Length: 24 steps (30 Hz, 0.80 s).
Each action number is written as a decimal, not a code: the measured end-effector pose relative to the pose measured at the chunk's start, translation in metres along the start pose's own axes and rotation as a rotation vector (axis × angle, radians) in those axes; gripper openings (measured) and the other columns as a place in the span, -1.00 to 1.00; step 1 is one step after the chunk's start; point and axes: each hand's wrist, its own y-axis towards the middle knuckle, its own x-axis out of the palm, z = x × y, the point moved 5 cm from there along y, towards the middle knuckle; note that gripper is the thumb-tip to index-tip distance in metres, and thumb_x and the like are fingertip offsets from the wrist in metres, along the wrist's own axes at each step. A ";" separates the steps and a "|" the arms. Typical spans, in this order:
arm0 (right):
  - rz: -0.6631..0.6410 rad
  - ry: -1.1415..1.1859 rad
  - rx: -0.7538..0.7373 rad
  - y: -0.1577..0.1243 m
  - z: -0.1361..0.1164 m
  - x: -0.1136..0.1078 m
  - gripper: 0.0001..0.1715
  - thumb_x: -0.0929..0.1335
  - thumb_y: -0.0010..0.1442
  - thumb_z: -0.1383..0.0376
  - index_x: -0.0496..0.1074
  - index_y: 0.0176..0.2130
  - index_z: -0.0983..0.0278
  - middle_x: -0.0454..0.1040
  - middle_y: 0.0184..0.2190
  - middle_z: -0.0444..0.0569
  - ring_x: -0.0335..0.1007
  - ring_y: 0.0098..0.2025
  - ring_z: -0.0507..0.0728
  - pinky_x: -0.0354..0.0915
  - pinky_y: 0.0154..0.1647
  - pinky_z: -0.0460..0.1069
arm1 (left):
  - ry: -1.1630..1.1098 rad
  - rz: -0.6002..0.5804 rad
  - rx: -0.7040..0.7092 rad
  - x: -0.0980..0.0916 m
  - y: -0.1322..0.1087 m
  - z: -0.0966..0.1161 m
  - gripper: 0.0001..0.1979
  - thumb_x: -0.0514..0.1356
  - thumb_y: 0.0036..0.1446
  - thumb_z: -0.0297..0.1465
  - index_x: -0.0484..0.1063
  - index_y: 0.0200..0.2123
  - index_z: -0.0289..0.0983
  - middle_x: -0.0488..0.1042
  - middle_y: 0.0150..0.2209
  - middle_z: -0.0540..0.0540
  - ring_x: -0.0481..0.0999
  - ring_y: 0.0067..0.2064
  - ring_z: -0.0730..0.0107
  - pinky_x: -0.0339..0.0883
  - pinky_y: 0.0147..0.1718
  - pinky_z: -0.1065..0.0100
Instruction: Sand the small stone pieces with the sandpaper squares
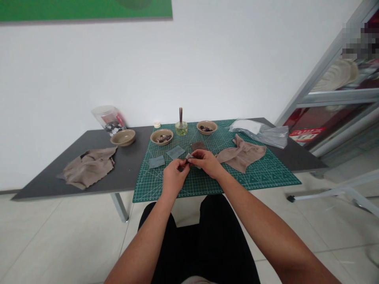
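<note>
A dark grey table stands against a white wall on a pale tiled floor. A green cutting mat lies on it. Over the mat's near middle, the left hand and right hand pinch a small grey scrap between closed fingertips. Fingers cover most of the scrap, and what fills the two bowls on the mat is too small to tell.

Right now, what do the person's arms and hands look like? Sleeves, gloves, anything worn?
No gloves on the left hand or right hand, and no rings or watch that I can make out. No sleeves in view: the left forearm and right forearm are bare. Below them, black trousers.
</note>
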 end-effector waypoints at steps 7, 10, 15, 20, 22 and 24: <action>-0.011 -0.001 0.019 -0.001 -0.002 0.000 -0.73 0.51 -0.09 0.19 0.50 -0.39 0.28 0.48 -0.47 -0.14 0.36 -0.44 0.01 0.29 -0.34 -0.05 | 0.037 -0.007 0.000 0.001 -0.001 0.001 -0.92 0.20 0.08 -0.38 0.47 -0.41 -0.24 0.52 -0.42 -0.01 0.49 -0.37 0.37 0.30 -0.33 0.36; -0.006 0.003 0.025 -0.001 -0.002 0.000 -0.73 0.51 -0.10 0.17 0.50 -0.40 0.27 0.48 -0.48 -0.14 0.36 -0.46 0.01 0.28 -0.37 -0.05 | 0.059 -0.023 0.034 0.002 -0.001 0.002 -0.94 0.19 0.07 -0.40 0.48 -0.40 -0.23 0.53 -0.40 -0.02 0.50 -0.35 0.36 0.31 -0.31 0.35; -0.007 -0.015 0.011 0.000 -0.001 -0.001 -0.72 0.51 -0.09 0.16 0.51 -0.38 0.27 0.49 -0.47 -0.14 0.36 -0.45 0.01 0.28 -0.36 -0.06 | 0.071 -0.013 0.031 0.002 -0.001 0.001 -0.91 0.19 0.09 -0.38 0.48 -0.40 -0.24 0.53 -0.40 -0.04 0.50 -0.36 0.36 0.30 -0.32 0.35; 0.012 -0.038 -0.004 0.000 0.000 -0.003 -0.75 0.50 -0.05 0.17 0.49 -0.39 0.28 0.47 -0.50 -0.15 0.36 -0.47 0.01 0.26 -0.39 -0.07 | 0.103 -0.026 0.057 0.002 -0.001 0.002 -0.94 0.20 0.06 -0.41 0.48 -0.42 -0.24 0.52 -0.43 -0.02 0.49 -0.37 0.37 0.29 -0.32 0.36; 0.002 -0.036 -0.008 -0.001 -0.002 -0.002 -0.75 0.50 -0.06 0.18 0.50 -0.38 0.27 0.48 -0.49 -0.15 0.36 -0.46 0.01 0.27 -0.38 -0.06 | 0.085 -0.022 0.036 0.002 -0.002 0.002 -0.92 0.20 0.08 -0.39 0.49 -0.42 -0.24 0.51 -0.44 -0.01 0.48 -0.39 0.38 0.30 -0.33 0.37; -0.024 -0.028 -0.002 -0.001 -0.003 0.000 -0.74 0.50 -0.07 0.18 0.50 -0.39 0.27 0.49 -0.48 -0.15 0.37 -0.46 0.01 0.27 -0.37 -0.06 | 0.057 -0.016 0.014 0.000 -0.002 0.002 -0.91 0.20 0.09 -0.36 0.49 -0.40 -0.24 0.52 -0.44 0.00 0.48 -0.40 0.39 0.31 -0.33 0.37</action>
